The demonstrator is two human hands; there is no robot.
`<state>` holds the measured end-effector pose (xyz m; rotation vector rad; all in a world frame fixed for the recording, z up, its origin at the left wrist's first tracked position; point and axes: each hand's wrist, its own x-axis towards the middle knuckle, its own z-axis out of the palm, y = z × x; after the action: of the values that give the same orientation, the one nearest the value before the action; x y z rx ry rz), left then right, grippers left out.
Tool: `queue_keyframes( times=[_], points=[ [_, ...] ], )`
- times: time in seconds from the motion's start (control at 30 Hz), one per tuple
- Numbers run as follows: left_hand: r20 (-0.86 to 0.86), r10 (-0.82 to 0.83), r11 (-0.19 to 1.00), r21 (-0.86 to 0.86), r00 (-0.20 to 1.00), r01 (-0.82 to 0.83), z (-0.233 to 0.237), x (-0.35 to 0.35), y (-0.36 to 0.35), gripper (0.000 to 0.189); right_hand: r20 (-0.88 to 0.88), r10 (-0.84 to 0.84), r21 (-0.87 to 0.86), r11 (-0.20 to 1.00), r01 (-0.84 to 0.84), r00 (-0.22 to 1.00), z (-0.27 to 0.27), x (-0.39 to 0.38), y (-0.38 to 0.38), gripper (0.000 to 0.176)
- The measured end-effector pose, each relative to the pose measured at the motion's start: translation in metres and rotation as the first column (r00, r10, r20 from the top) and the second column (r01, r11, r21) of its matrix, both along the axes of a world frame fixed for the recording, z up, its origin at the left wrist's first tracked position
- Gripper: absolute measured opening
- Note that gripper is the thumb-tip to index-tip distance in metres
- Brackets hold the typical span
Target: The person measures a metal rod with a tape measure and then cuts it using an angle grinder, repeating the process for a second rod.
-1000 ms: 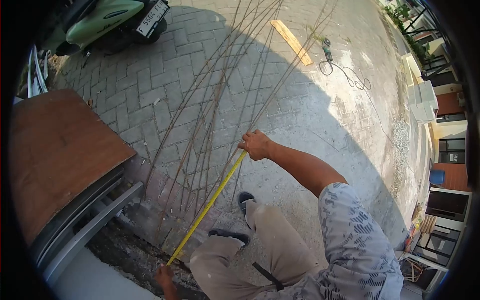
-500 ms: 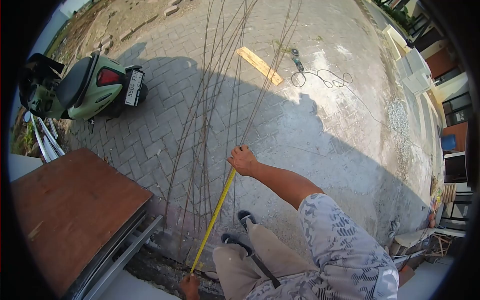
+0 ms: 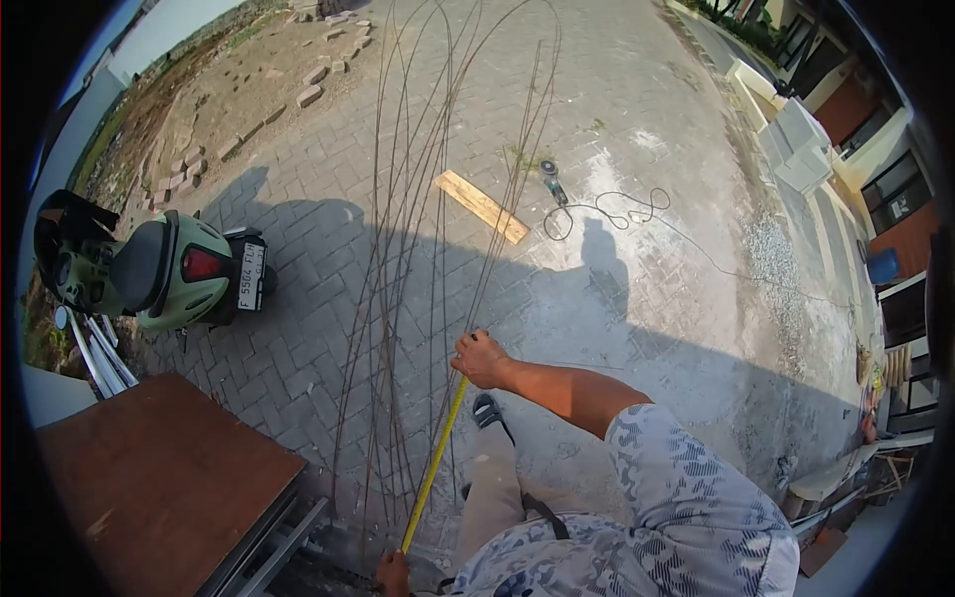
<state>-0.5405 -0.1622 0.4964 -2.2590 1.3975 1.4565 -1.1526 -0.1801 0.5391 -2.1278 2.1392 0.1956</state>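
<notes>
A yellow tape measure is stretched in a straight slanting line between my two hands. My right hand is closed around its upper end, with a small dark bit showing at the fingers. Low at the bottom edge, my left hand is closed on the lower end of the tape. Long thin steel rods lie on the paving, fanning away from me and bending over at the far end. One or more of them runs up to my right hand, overlapping it in this view.
A wooden plank lies across some rods. Beyond it is an angle grinder with its cord looped on the ground. A green scooter stands at left, behind a brown board. My sandalled foot is close below my right hand.
The view has tilted upward, so the rods, plank and scooter sit lower in it. Both hands keep hold of the tape, and its visible stretch between them looks somewhat shorter.
</notes>
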Motion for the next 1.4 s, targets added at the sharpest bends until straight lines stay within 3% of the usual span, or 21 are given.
queue_keyframes(
  times=[0.03, 0.13, 0.23, 0.33, 0.43, 0.53, 0.63, 0.73, 0.83, 0.93, 1.13, 1.23, 1.33, 1.4],
  points=[
    [0.056, -0.045, 0.999, 0.008, 0.997, 0.045, 0.001, -0.014, 0.003, 0.037, 0.017, 0.012, 0.005, 1.000, -0.012, 1.000, 0.006, -0.007, 0.005, 0.023],
    [-0.064, -0.211, 0.972, -0.122, 0.975, 0.202, 0.011, -0.100, -0.020, 0.042, -0.028, 0.027, 0.030, 0.999, -0.026, 0.999, 0.037, -0.051, 0.001, 0.023],
    [-0.080, -0.382, 0.894, -0.285, 0.921, 0.346, 0.029, -0.202, -0.043, 0.045, -0.119, 0.044, -0.029, 0.998, -0.048, 0.992, 0.072, -0.106, 0.000, 0.026],
    [-0.060, -0.551, 0.803, -0.311, 0.833, 0.509, 0.040, -0.300, -0.067, 0.050, -0.119, 0.017, -0.074, 0.997, -0.026, 0.993, 0.089, -0.159, 0.002, 0.024],
    [-0.085, -0.580, 0.798, -0.256, 0.810, 0.545, 0.079, -0.411, -0.076, 0.059, -0.071, 0.022, -0.100, 0.995, -0.029, 0.997, 0.114, -0.216, 0.007, 0.026],
    [-0.207, -0.634, 0.767, -0.293, 0.745, 0.571, 0.060, -0.480, -0.081, 0.064, -0.054, 0.035, -0.089, 0.995, -0.040, 0.998, 0.125, -0.277, 0.010, 0.027],
    [-0.195, -0.660, 0.748, -0.259, 0.726, 0.611, 0.070, -0.556, -0.074, 0.064, -0.107, 0.097, -0.095, 0.990, -0.108, 0.989, 0.130, -0.342, 0.011, 0.027],
    [-0.157, -0.588, 0.801, -0.246, 0.793, 0.546, 0.092, -0.624, -0.057, 0.058, -0.075, 0.106, -0.120, 0.986, -0.114, 0.992, 0.139, -0.404, 0.015, 0.027],
    [-0.204, -0.591, 0.805, -0.203, 0.780, 0.557, 0.091, -0.675, -0.049, 0.048, -0.055, 0.151, -0.147, 0.976, -0.157, 0.987, 0.142, -0.464, 0.018, 0.021],
    [0.000, -0.613, 0.769, -0.226, 0.790, 0.597, 0.103, -0.729, -0.043, 0.039, -0.077, 0.203, -0.147, 0.966, -0.212, 0.976, 0.154, -0.523, 0.017, 0.021],
    [-0.005, -0.607, 0.747, -0.345, 0.795, 0.569, 0.082, -0.838, -0.063, 0.036, -0.066, 0.199, -0.098, 0.974, -0.204, 0.978, 0.161, -0.628, -0.009, 0.022],
    [0.015, -0.645, 0.702, -0.384, 0.764, 0.600, 0.097, -0.922, -0.085, 0.036, -0.050, 0.118, -0.104, 0.987, -0.123, 0.992, 0.166, -0.683, -0.020, 0.023],
    [-0.097, -0.672, 0.704, -0.394, 0.734, 0.591, 0.093, -0.992, -0.109, 0.034, 0.011, 0.113, -0.101, 0.989, -0.111, 0.994, 0.172, -0.745, -0.034, 0.021],
    [-0.085, -0.710, 0.683, -0.323, 0.699, 0.655, 0.105, -1.041, -0.123, 0.033, 0.051, 0.100, -0.137, 0.986, -0.092, 0.994, 0.163, -0.785, -0.046, 0.023]
  ],
)
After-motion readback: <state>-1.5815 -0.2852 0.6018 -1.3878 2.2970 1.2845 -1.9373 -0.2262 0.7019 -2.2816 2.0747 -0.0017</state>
